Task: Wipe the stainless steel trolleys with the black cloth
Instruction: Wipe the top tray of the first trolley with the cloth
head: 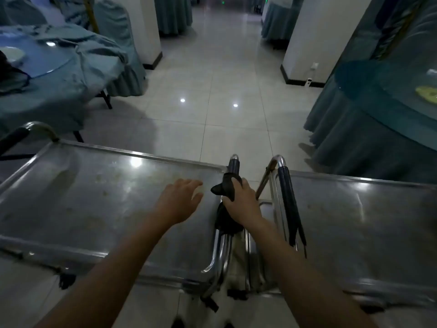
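We find two stainless steel trolleys side by side, tops smeared and spotted, with the black cloth bunched round the left trolley's handle.

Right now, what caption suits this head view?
Right hand wipes trolley handle with black cloth; left hand hovers open.

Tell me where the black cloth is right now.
In the head view, low centre: the black cloth is gripped in the right hand, wrapped on the left trolley's handle, between the two trolleys.
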### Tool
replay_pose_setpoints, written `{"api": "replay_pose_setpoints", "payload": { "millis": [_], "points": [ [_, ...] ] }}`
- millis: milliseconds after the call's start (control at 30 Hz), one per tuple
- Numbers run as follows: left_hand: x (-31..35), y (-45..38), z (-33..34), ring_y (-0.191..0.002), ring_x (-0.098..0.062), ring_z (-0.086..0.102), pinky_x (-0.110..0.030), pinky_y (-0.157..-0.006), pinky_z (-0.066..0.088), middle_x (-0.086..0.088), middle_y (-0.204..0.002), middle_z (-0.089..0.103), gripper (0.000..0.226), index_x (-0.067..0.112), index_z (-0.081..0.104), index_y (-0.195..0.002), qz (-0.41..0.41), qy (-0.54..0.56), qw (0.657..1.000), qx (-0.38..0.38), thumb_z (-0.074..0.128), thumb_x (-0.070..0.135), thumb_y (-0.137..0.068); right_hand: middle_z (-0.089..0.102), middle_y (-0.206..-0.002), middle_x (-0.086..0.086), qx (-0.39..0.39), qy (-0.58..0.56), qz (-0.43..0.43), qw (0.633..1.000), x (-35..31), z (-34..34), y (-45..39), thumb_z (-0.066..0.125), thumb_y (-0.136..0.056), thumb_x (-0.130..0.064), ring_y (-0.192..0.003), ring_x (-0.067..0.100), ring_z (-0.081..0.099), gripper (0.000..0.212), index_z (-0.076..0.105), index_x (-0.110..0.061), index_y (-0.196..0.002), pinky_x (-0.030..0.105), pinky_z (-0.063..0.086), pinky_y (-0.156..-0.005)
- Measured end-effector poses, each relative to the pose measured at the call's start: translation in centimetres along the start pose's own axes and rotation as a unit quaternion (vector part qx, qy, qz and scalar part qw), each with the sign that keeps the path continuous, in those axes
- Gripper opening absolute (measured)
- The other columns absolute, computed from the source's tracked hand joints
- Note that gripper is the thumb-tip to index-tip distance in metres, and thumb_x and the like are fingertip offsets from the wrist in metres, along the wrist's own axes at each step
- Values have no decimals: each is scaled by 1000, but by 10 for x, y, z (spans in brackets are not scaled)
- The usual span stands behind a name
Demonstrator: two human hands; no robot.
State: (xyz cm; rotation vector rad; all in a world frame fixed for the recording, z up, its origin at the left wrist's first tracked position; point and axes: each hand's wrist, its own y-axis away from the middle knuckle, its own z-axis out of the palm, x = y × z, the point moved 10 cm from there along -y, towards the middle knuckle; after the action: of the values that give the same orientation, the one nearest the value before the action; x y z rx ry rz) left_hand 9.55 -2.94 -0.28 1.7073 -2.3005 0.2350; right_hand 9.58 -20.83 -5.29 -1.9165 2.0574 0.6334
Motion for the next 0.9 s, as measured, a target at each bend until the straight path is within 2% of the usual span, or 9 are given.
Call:
{"api": "replay_pose_setpoints", "payload": {
  "millis": [100, 267, 400, 500, 667, 767, 833, 900],
  "points": [
    [-6, 3, 13, -129, -21, 46, -41, -103, 40, 1, -140, 54, 43, 28, 47, -140, -1, 14, 1000, -20, 41, 43, -101, 11, -164, 8, 1, -1, 60, 998, 11, 13, -2, 53, -96, -47, -144, 37, 24, 78, 13, -23, -158, 53, 35, -113],
    [-12, 8, 35, -128, -19, 47, -37, -103, 40, 3, -139, 53, 41, 28, 48, -139, -2, 50, 998, -45, 43, 42, -101, 10, -165, 11, 1, 25, 87, 996, 16, 28, -5, 49, -98, -47, -142, 41, 29, 76, 11, -23, -159, 52, 35, -113],
    [-17, 10, 49, -127, -18, 48, -37, -101, 43, 5, -138, 54, 40, 30, 48, -138, 7, 63, 996, -68, 42, 43, -101, 16, -162, 14, 27, 24, 101, 994, 14, 29, -11, 51, -99, -37, -140, 40, 30, 69, 19, -21, -158, 49, 33, -114],
    [-21, 10, 54, -127, -17, 47, -37, -102, 43, 5, -138, 54, 40, 29, 48, -138, 14, 77, 994, -73, 43, 43, -101, 24, -158, 11, 56, -26, 101, 993, 14, 25, -12, 55, -98, -23, -138, 35, 31, 60, 32, -20, -153, 46, 36, -113],
    [-29, 8, 56, -124, -17, 51, -41, -99, 46, 5, -135, 57, 41, 31, 48, -138, 27, 99, 992, -72, 44, 45, -99, 39, -149, 7, 110, -98, 94, 985, 16, 14, -7, 58, -94, -9, -131, 28, 39, 50, 50, -15, -143, 40, 36, -113],
    [-26, 2, 52, -124, -16, 51, -39, -101, 46, 5, -135, 57, 41, 31, 48, -138, 40, 111, 991, -68, 45, 44, -100, 43, -143, 5, 134, -128, 92, 978, 21, 3, -1, 58, -92, -6, -129, 25, 43, 50, 53, -15, -141, 39, 38, -114],
    [-18, -3, 51, -128, -17, 49, -34, -105, 40, 4, -138, 55, 41, 27, 48, -140, 52, 130, 988, -69, 47, 40, -100, 40, -147, 4, 142, -135, 96, 976, 27, -5, 3, 58, -93, -7, -134, 24, 40, 50, 52, -15, -142, 37, 36, -115],
    [-6, -10, 49, -130, -17, 46, -33, -108, 36, 3, -140, 53, 41, 26, 49, -140, 70, 140, 985, -70, 48, 37, -100, 39, -149, 4, 155, -133, 95, 974, 34, -19, 6, 59, -93, -9, -135, 25, 40, 51, 51, -15, -143, 41, 36, -116]
  ]
}}
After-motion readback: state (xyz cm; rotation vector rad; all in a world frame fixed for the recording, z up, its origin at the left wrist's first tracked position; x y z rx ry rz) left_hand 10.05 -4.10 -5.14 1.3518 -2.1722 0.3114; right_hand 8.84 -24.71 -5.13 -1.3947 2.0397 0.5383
